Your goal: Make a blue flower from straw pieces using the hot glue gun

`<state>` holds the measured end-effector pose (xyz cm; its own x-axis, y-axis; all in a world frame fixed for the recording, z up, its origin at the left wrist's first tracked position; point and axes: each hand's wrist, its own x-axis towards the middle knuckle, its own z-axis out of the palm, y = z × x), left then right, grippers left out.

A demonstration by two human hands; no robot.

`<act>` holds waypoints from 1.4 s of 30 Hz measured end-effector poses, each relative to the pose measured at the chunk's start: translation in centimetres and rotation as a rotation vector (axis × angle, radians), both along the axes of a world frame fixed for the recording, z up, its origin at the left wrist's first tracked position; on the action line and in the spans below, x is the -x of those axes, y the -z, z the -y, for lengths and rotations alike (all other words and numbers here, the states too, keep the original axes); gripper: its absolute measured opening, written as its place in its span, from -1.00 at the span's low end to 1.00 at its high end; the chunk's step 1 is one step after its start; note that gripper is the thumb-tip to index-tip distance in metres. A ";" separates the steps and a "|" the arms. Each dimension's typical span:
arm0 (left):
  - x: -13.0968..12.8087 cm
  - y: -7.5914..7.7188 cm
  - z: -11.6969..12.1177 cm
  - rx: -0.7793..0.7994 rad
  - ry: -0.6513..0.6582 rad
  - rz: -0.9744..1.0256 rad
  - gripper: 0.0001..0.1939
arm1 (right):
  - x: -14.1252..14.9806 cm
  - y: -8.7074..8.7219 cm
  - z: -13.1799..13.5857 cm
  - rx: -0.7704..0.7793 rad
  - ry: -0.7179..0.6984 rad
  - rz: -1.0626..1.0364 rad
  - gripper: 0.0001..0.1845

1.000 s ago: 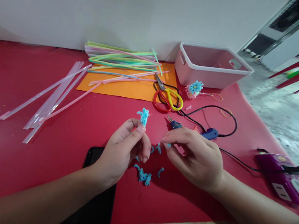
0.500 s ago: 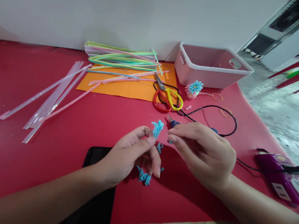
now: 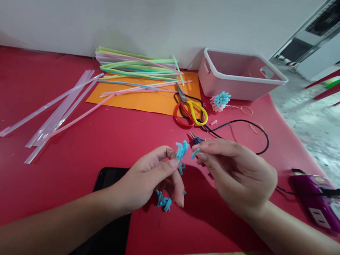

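Between the thumb and fingers of my left hand (image 3: 155, 177) is a small cluster of blue pipe cleaner pieces (image 3: 182, 150), pointing up. My right hand (image 3: 236, 173) pinches a short curved blue pipe cleaner piece (image 3: 195, 153), a small gap to the right of the cluster. Below my left hand, more cut blue pieces (image 3: 164, 202) lie on the red table. A pointed metal tip with a dark blue handle (image 3: 197, 139) shows behind my right fingers; its rest is hidden by the hand.
Scissors (image 3: 191, 110) lie on orange paper (image 3: 136, 104) beside a bundle of coloured pipe cleaners (image 3: 136, 65). Clear sticks (image 3: 63, 112) are at left. A pink basket (image 3: 237, 85), a small blue and pink flower (image 3: 222, 98), a purple power box (image 3: 318, 200) with cable and a black phone-like slab (image 3: 105, 224) are nearby.
The blue piece in my right fingers now shows more, held beside the cluster. My right hand has shifted slightly right; the cluster in my left hand moved a little right and down.
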<state>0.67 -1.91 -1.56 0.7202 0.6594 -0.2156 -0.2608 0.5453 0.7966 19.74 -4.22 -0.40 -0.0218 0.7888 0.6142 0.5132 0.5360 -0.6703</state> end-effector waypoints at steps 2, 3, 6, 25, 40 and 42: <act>0.0 0.0 0.1 -0.021 0.010 -0.039 -0.84 | -0.1 -0.5 0.0 -0.088 0.000 0.087 -0.78; 0.0 -0.1 0.1 -0.027 0.014 -0.054 -0.84 | -0.1 -0.8 -0.1 -0.128 0.008 0.128 -0.80; 0.0 -0.2 0.2 -0.034 0.022 -0.082 -0.82 | 0.0 -1.3 -0.1 -0.172 0.024 0.190 -0.82; 0.0 -0.4 0.3 -0.053 0.020 -0.125 -0.81 | 0.2 -1.3 -0.2 -0.171 -0.001 0.220 -0.84; 0.0 -0.8 0.4 -0.074 0.019 -0.126 -0.78 | 0.4 -1.5 -0.1 -0.159 0.015 0.247 -0.73; -0.1 -0.8 0.4 -0.075 0.021 -0.125 -0.77 | 0.4 -1.5 -0.1 -0.159 0.013 0.248 -0.73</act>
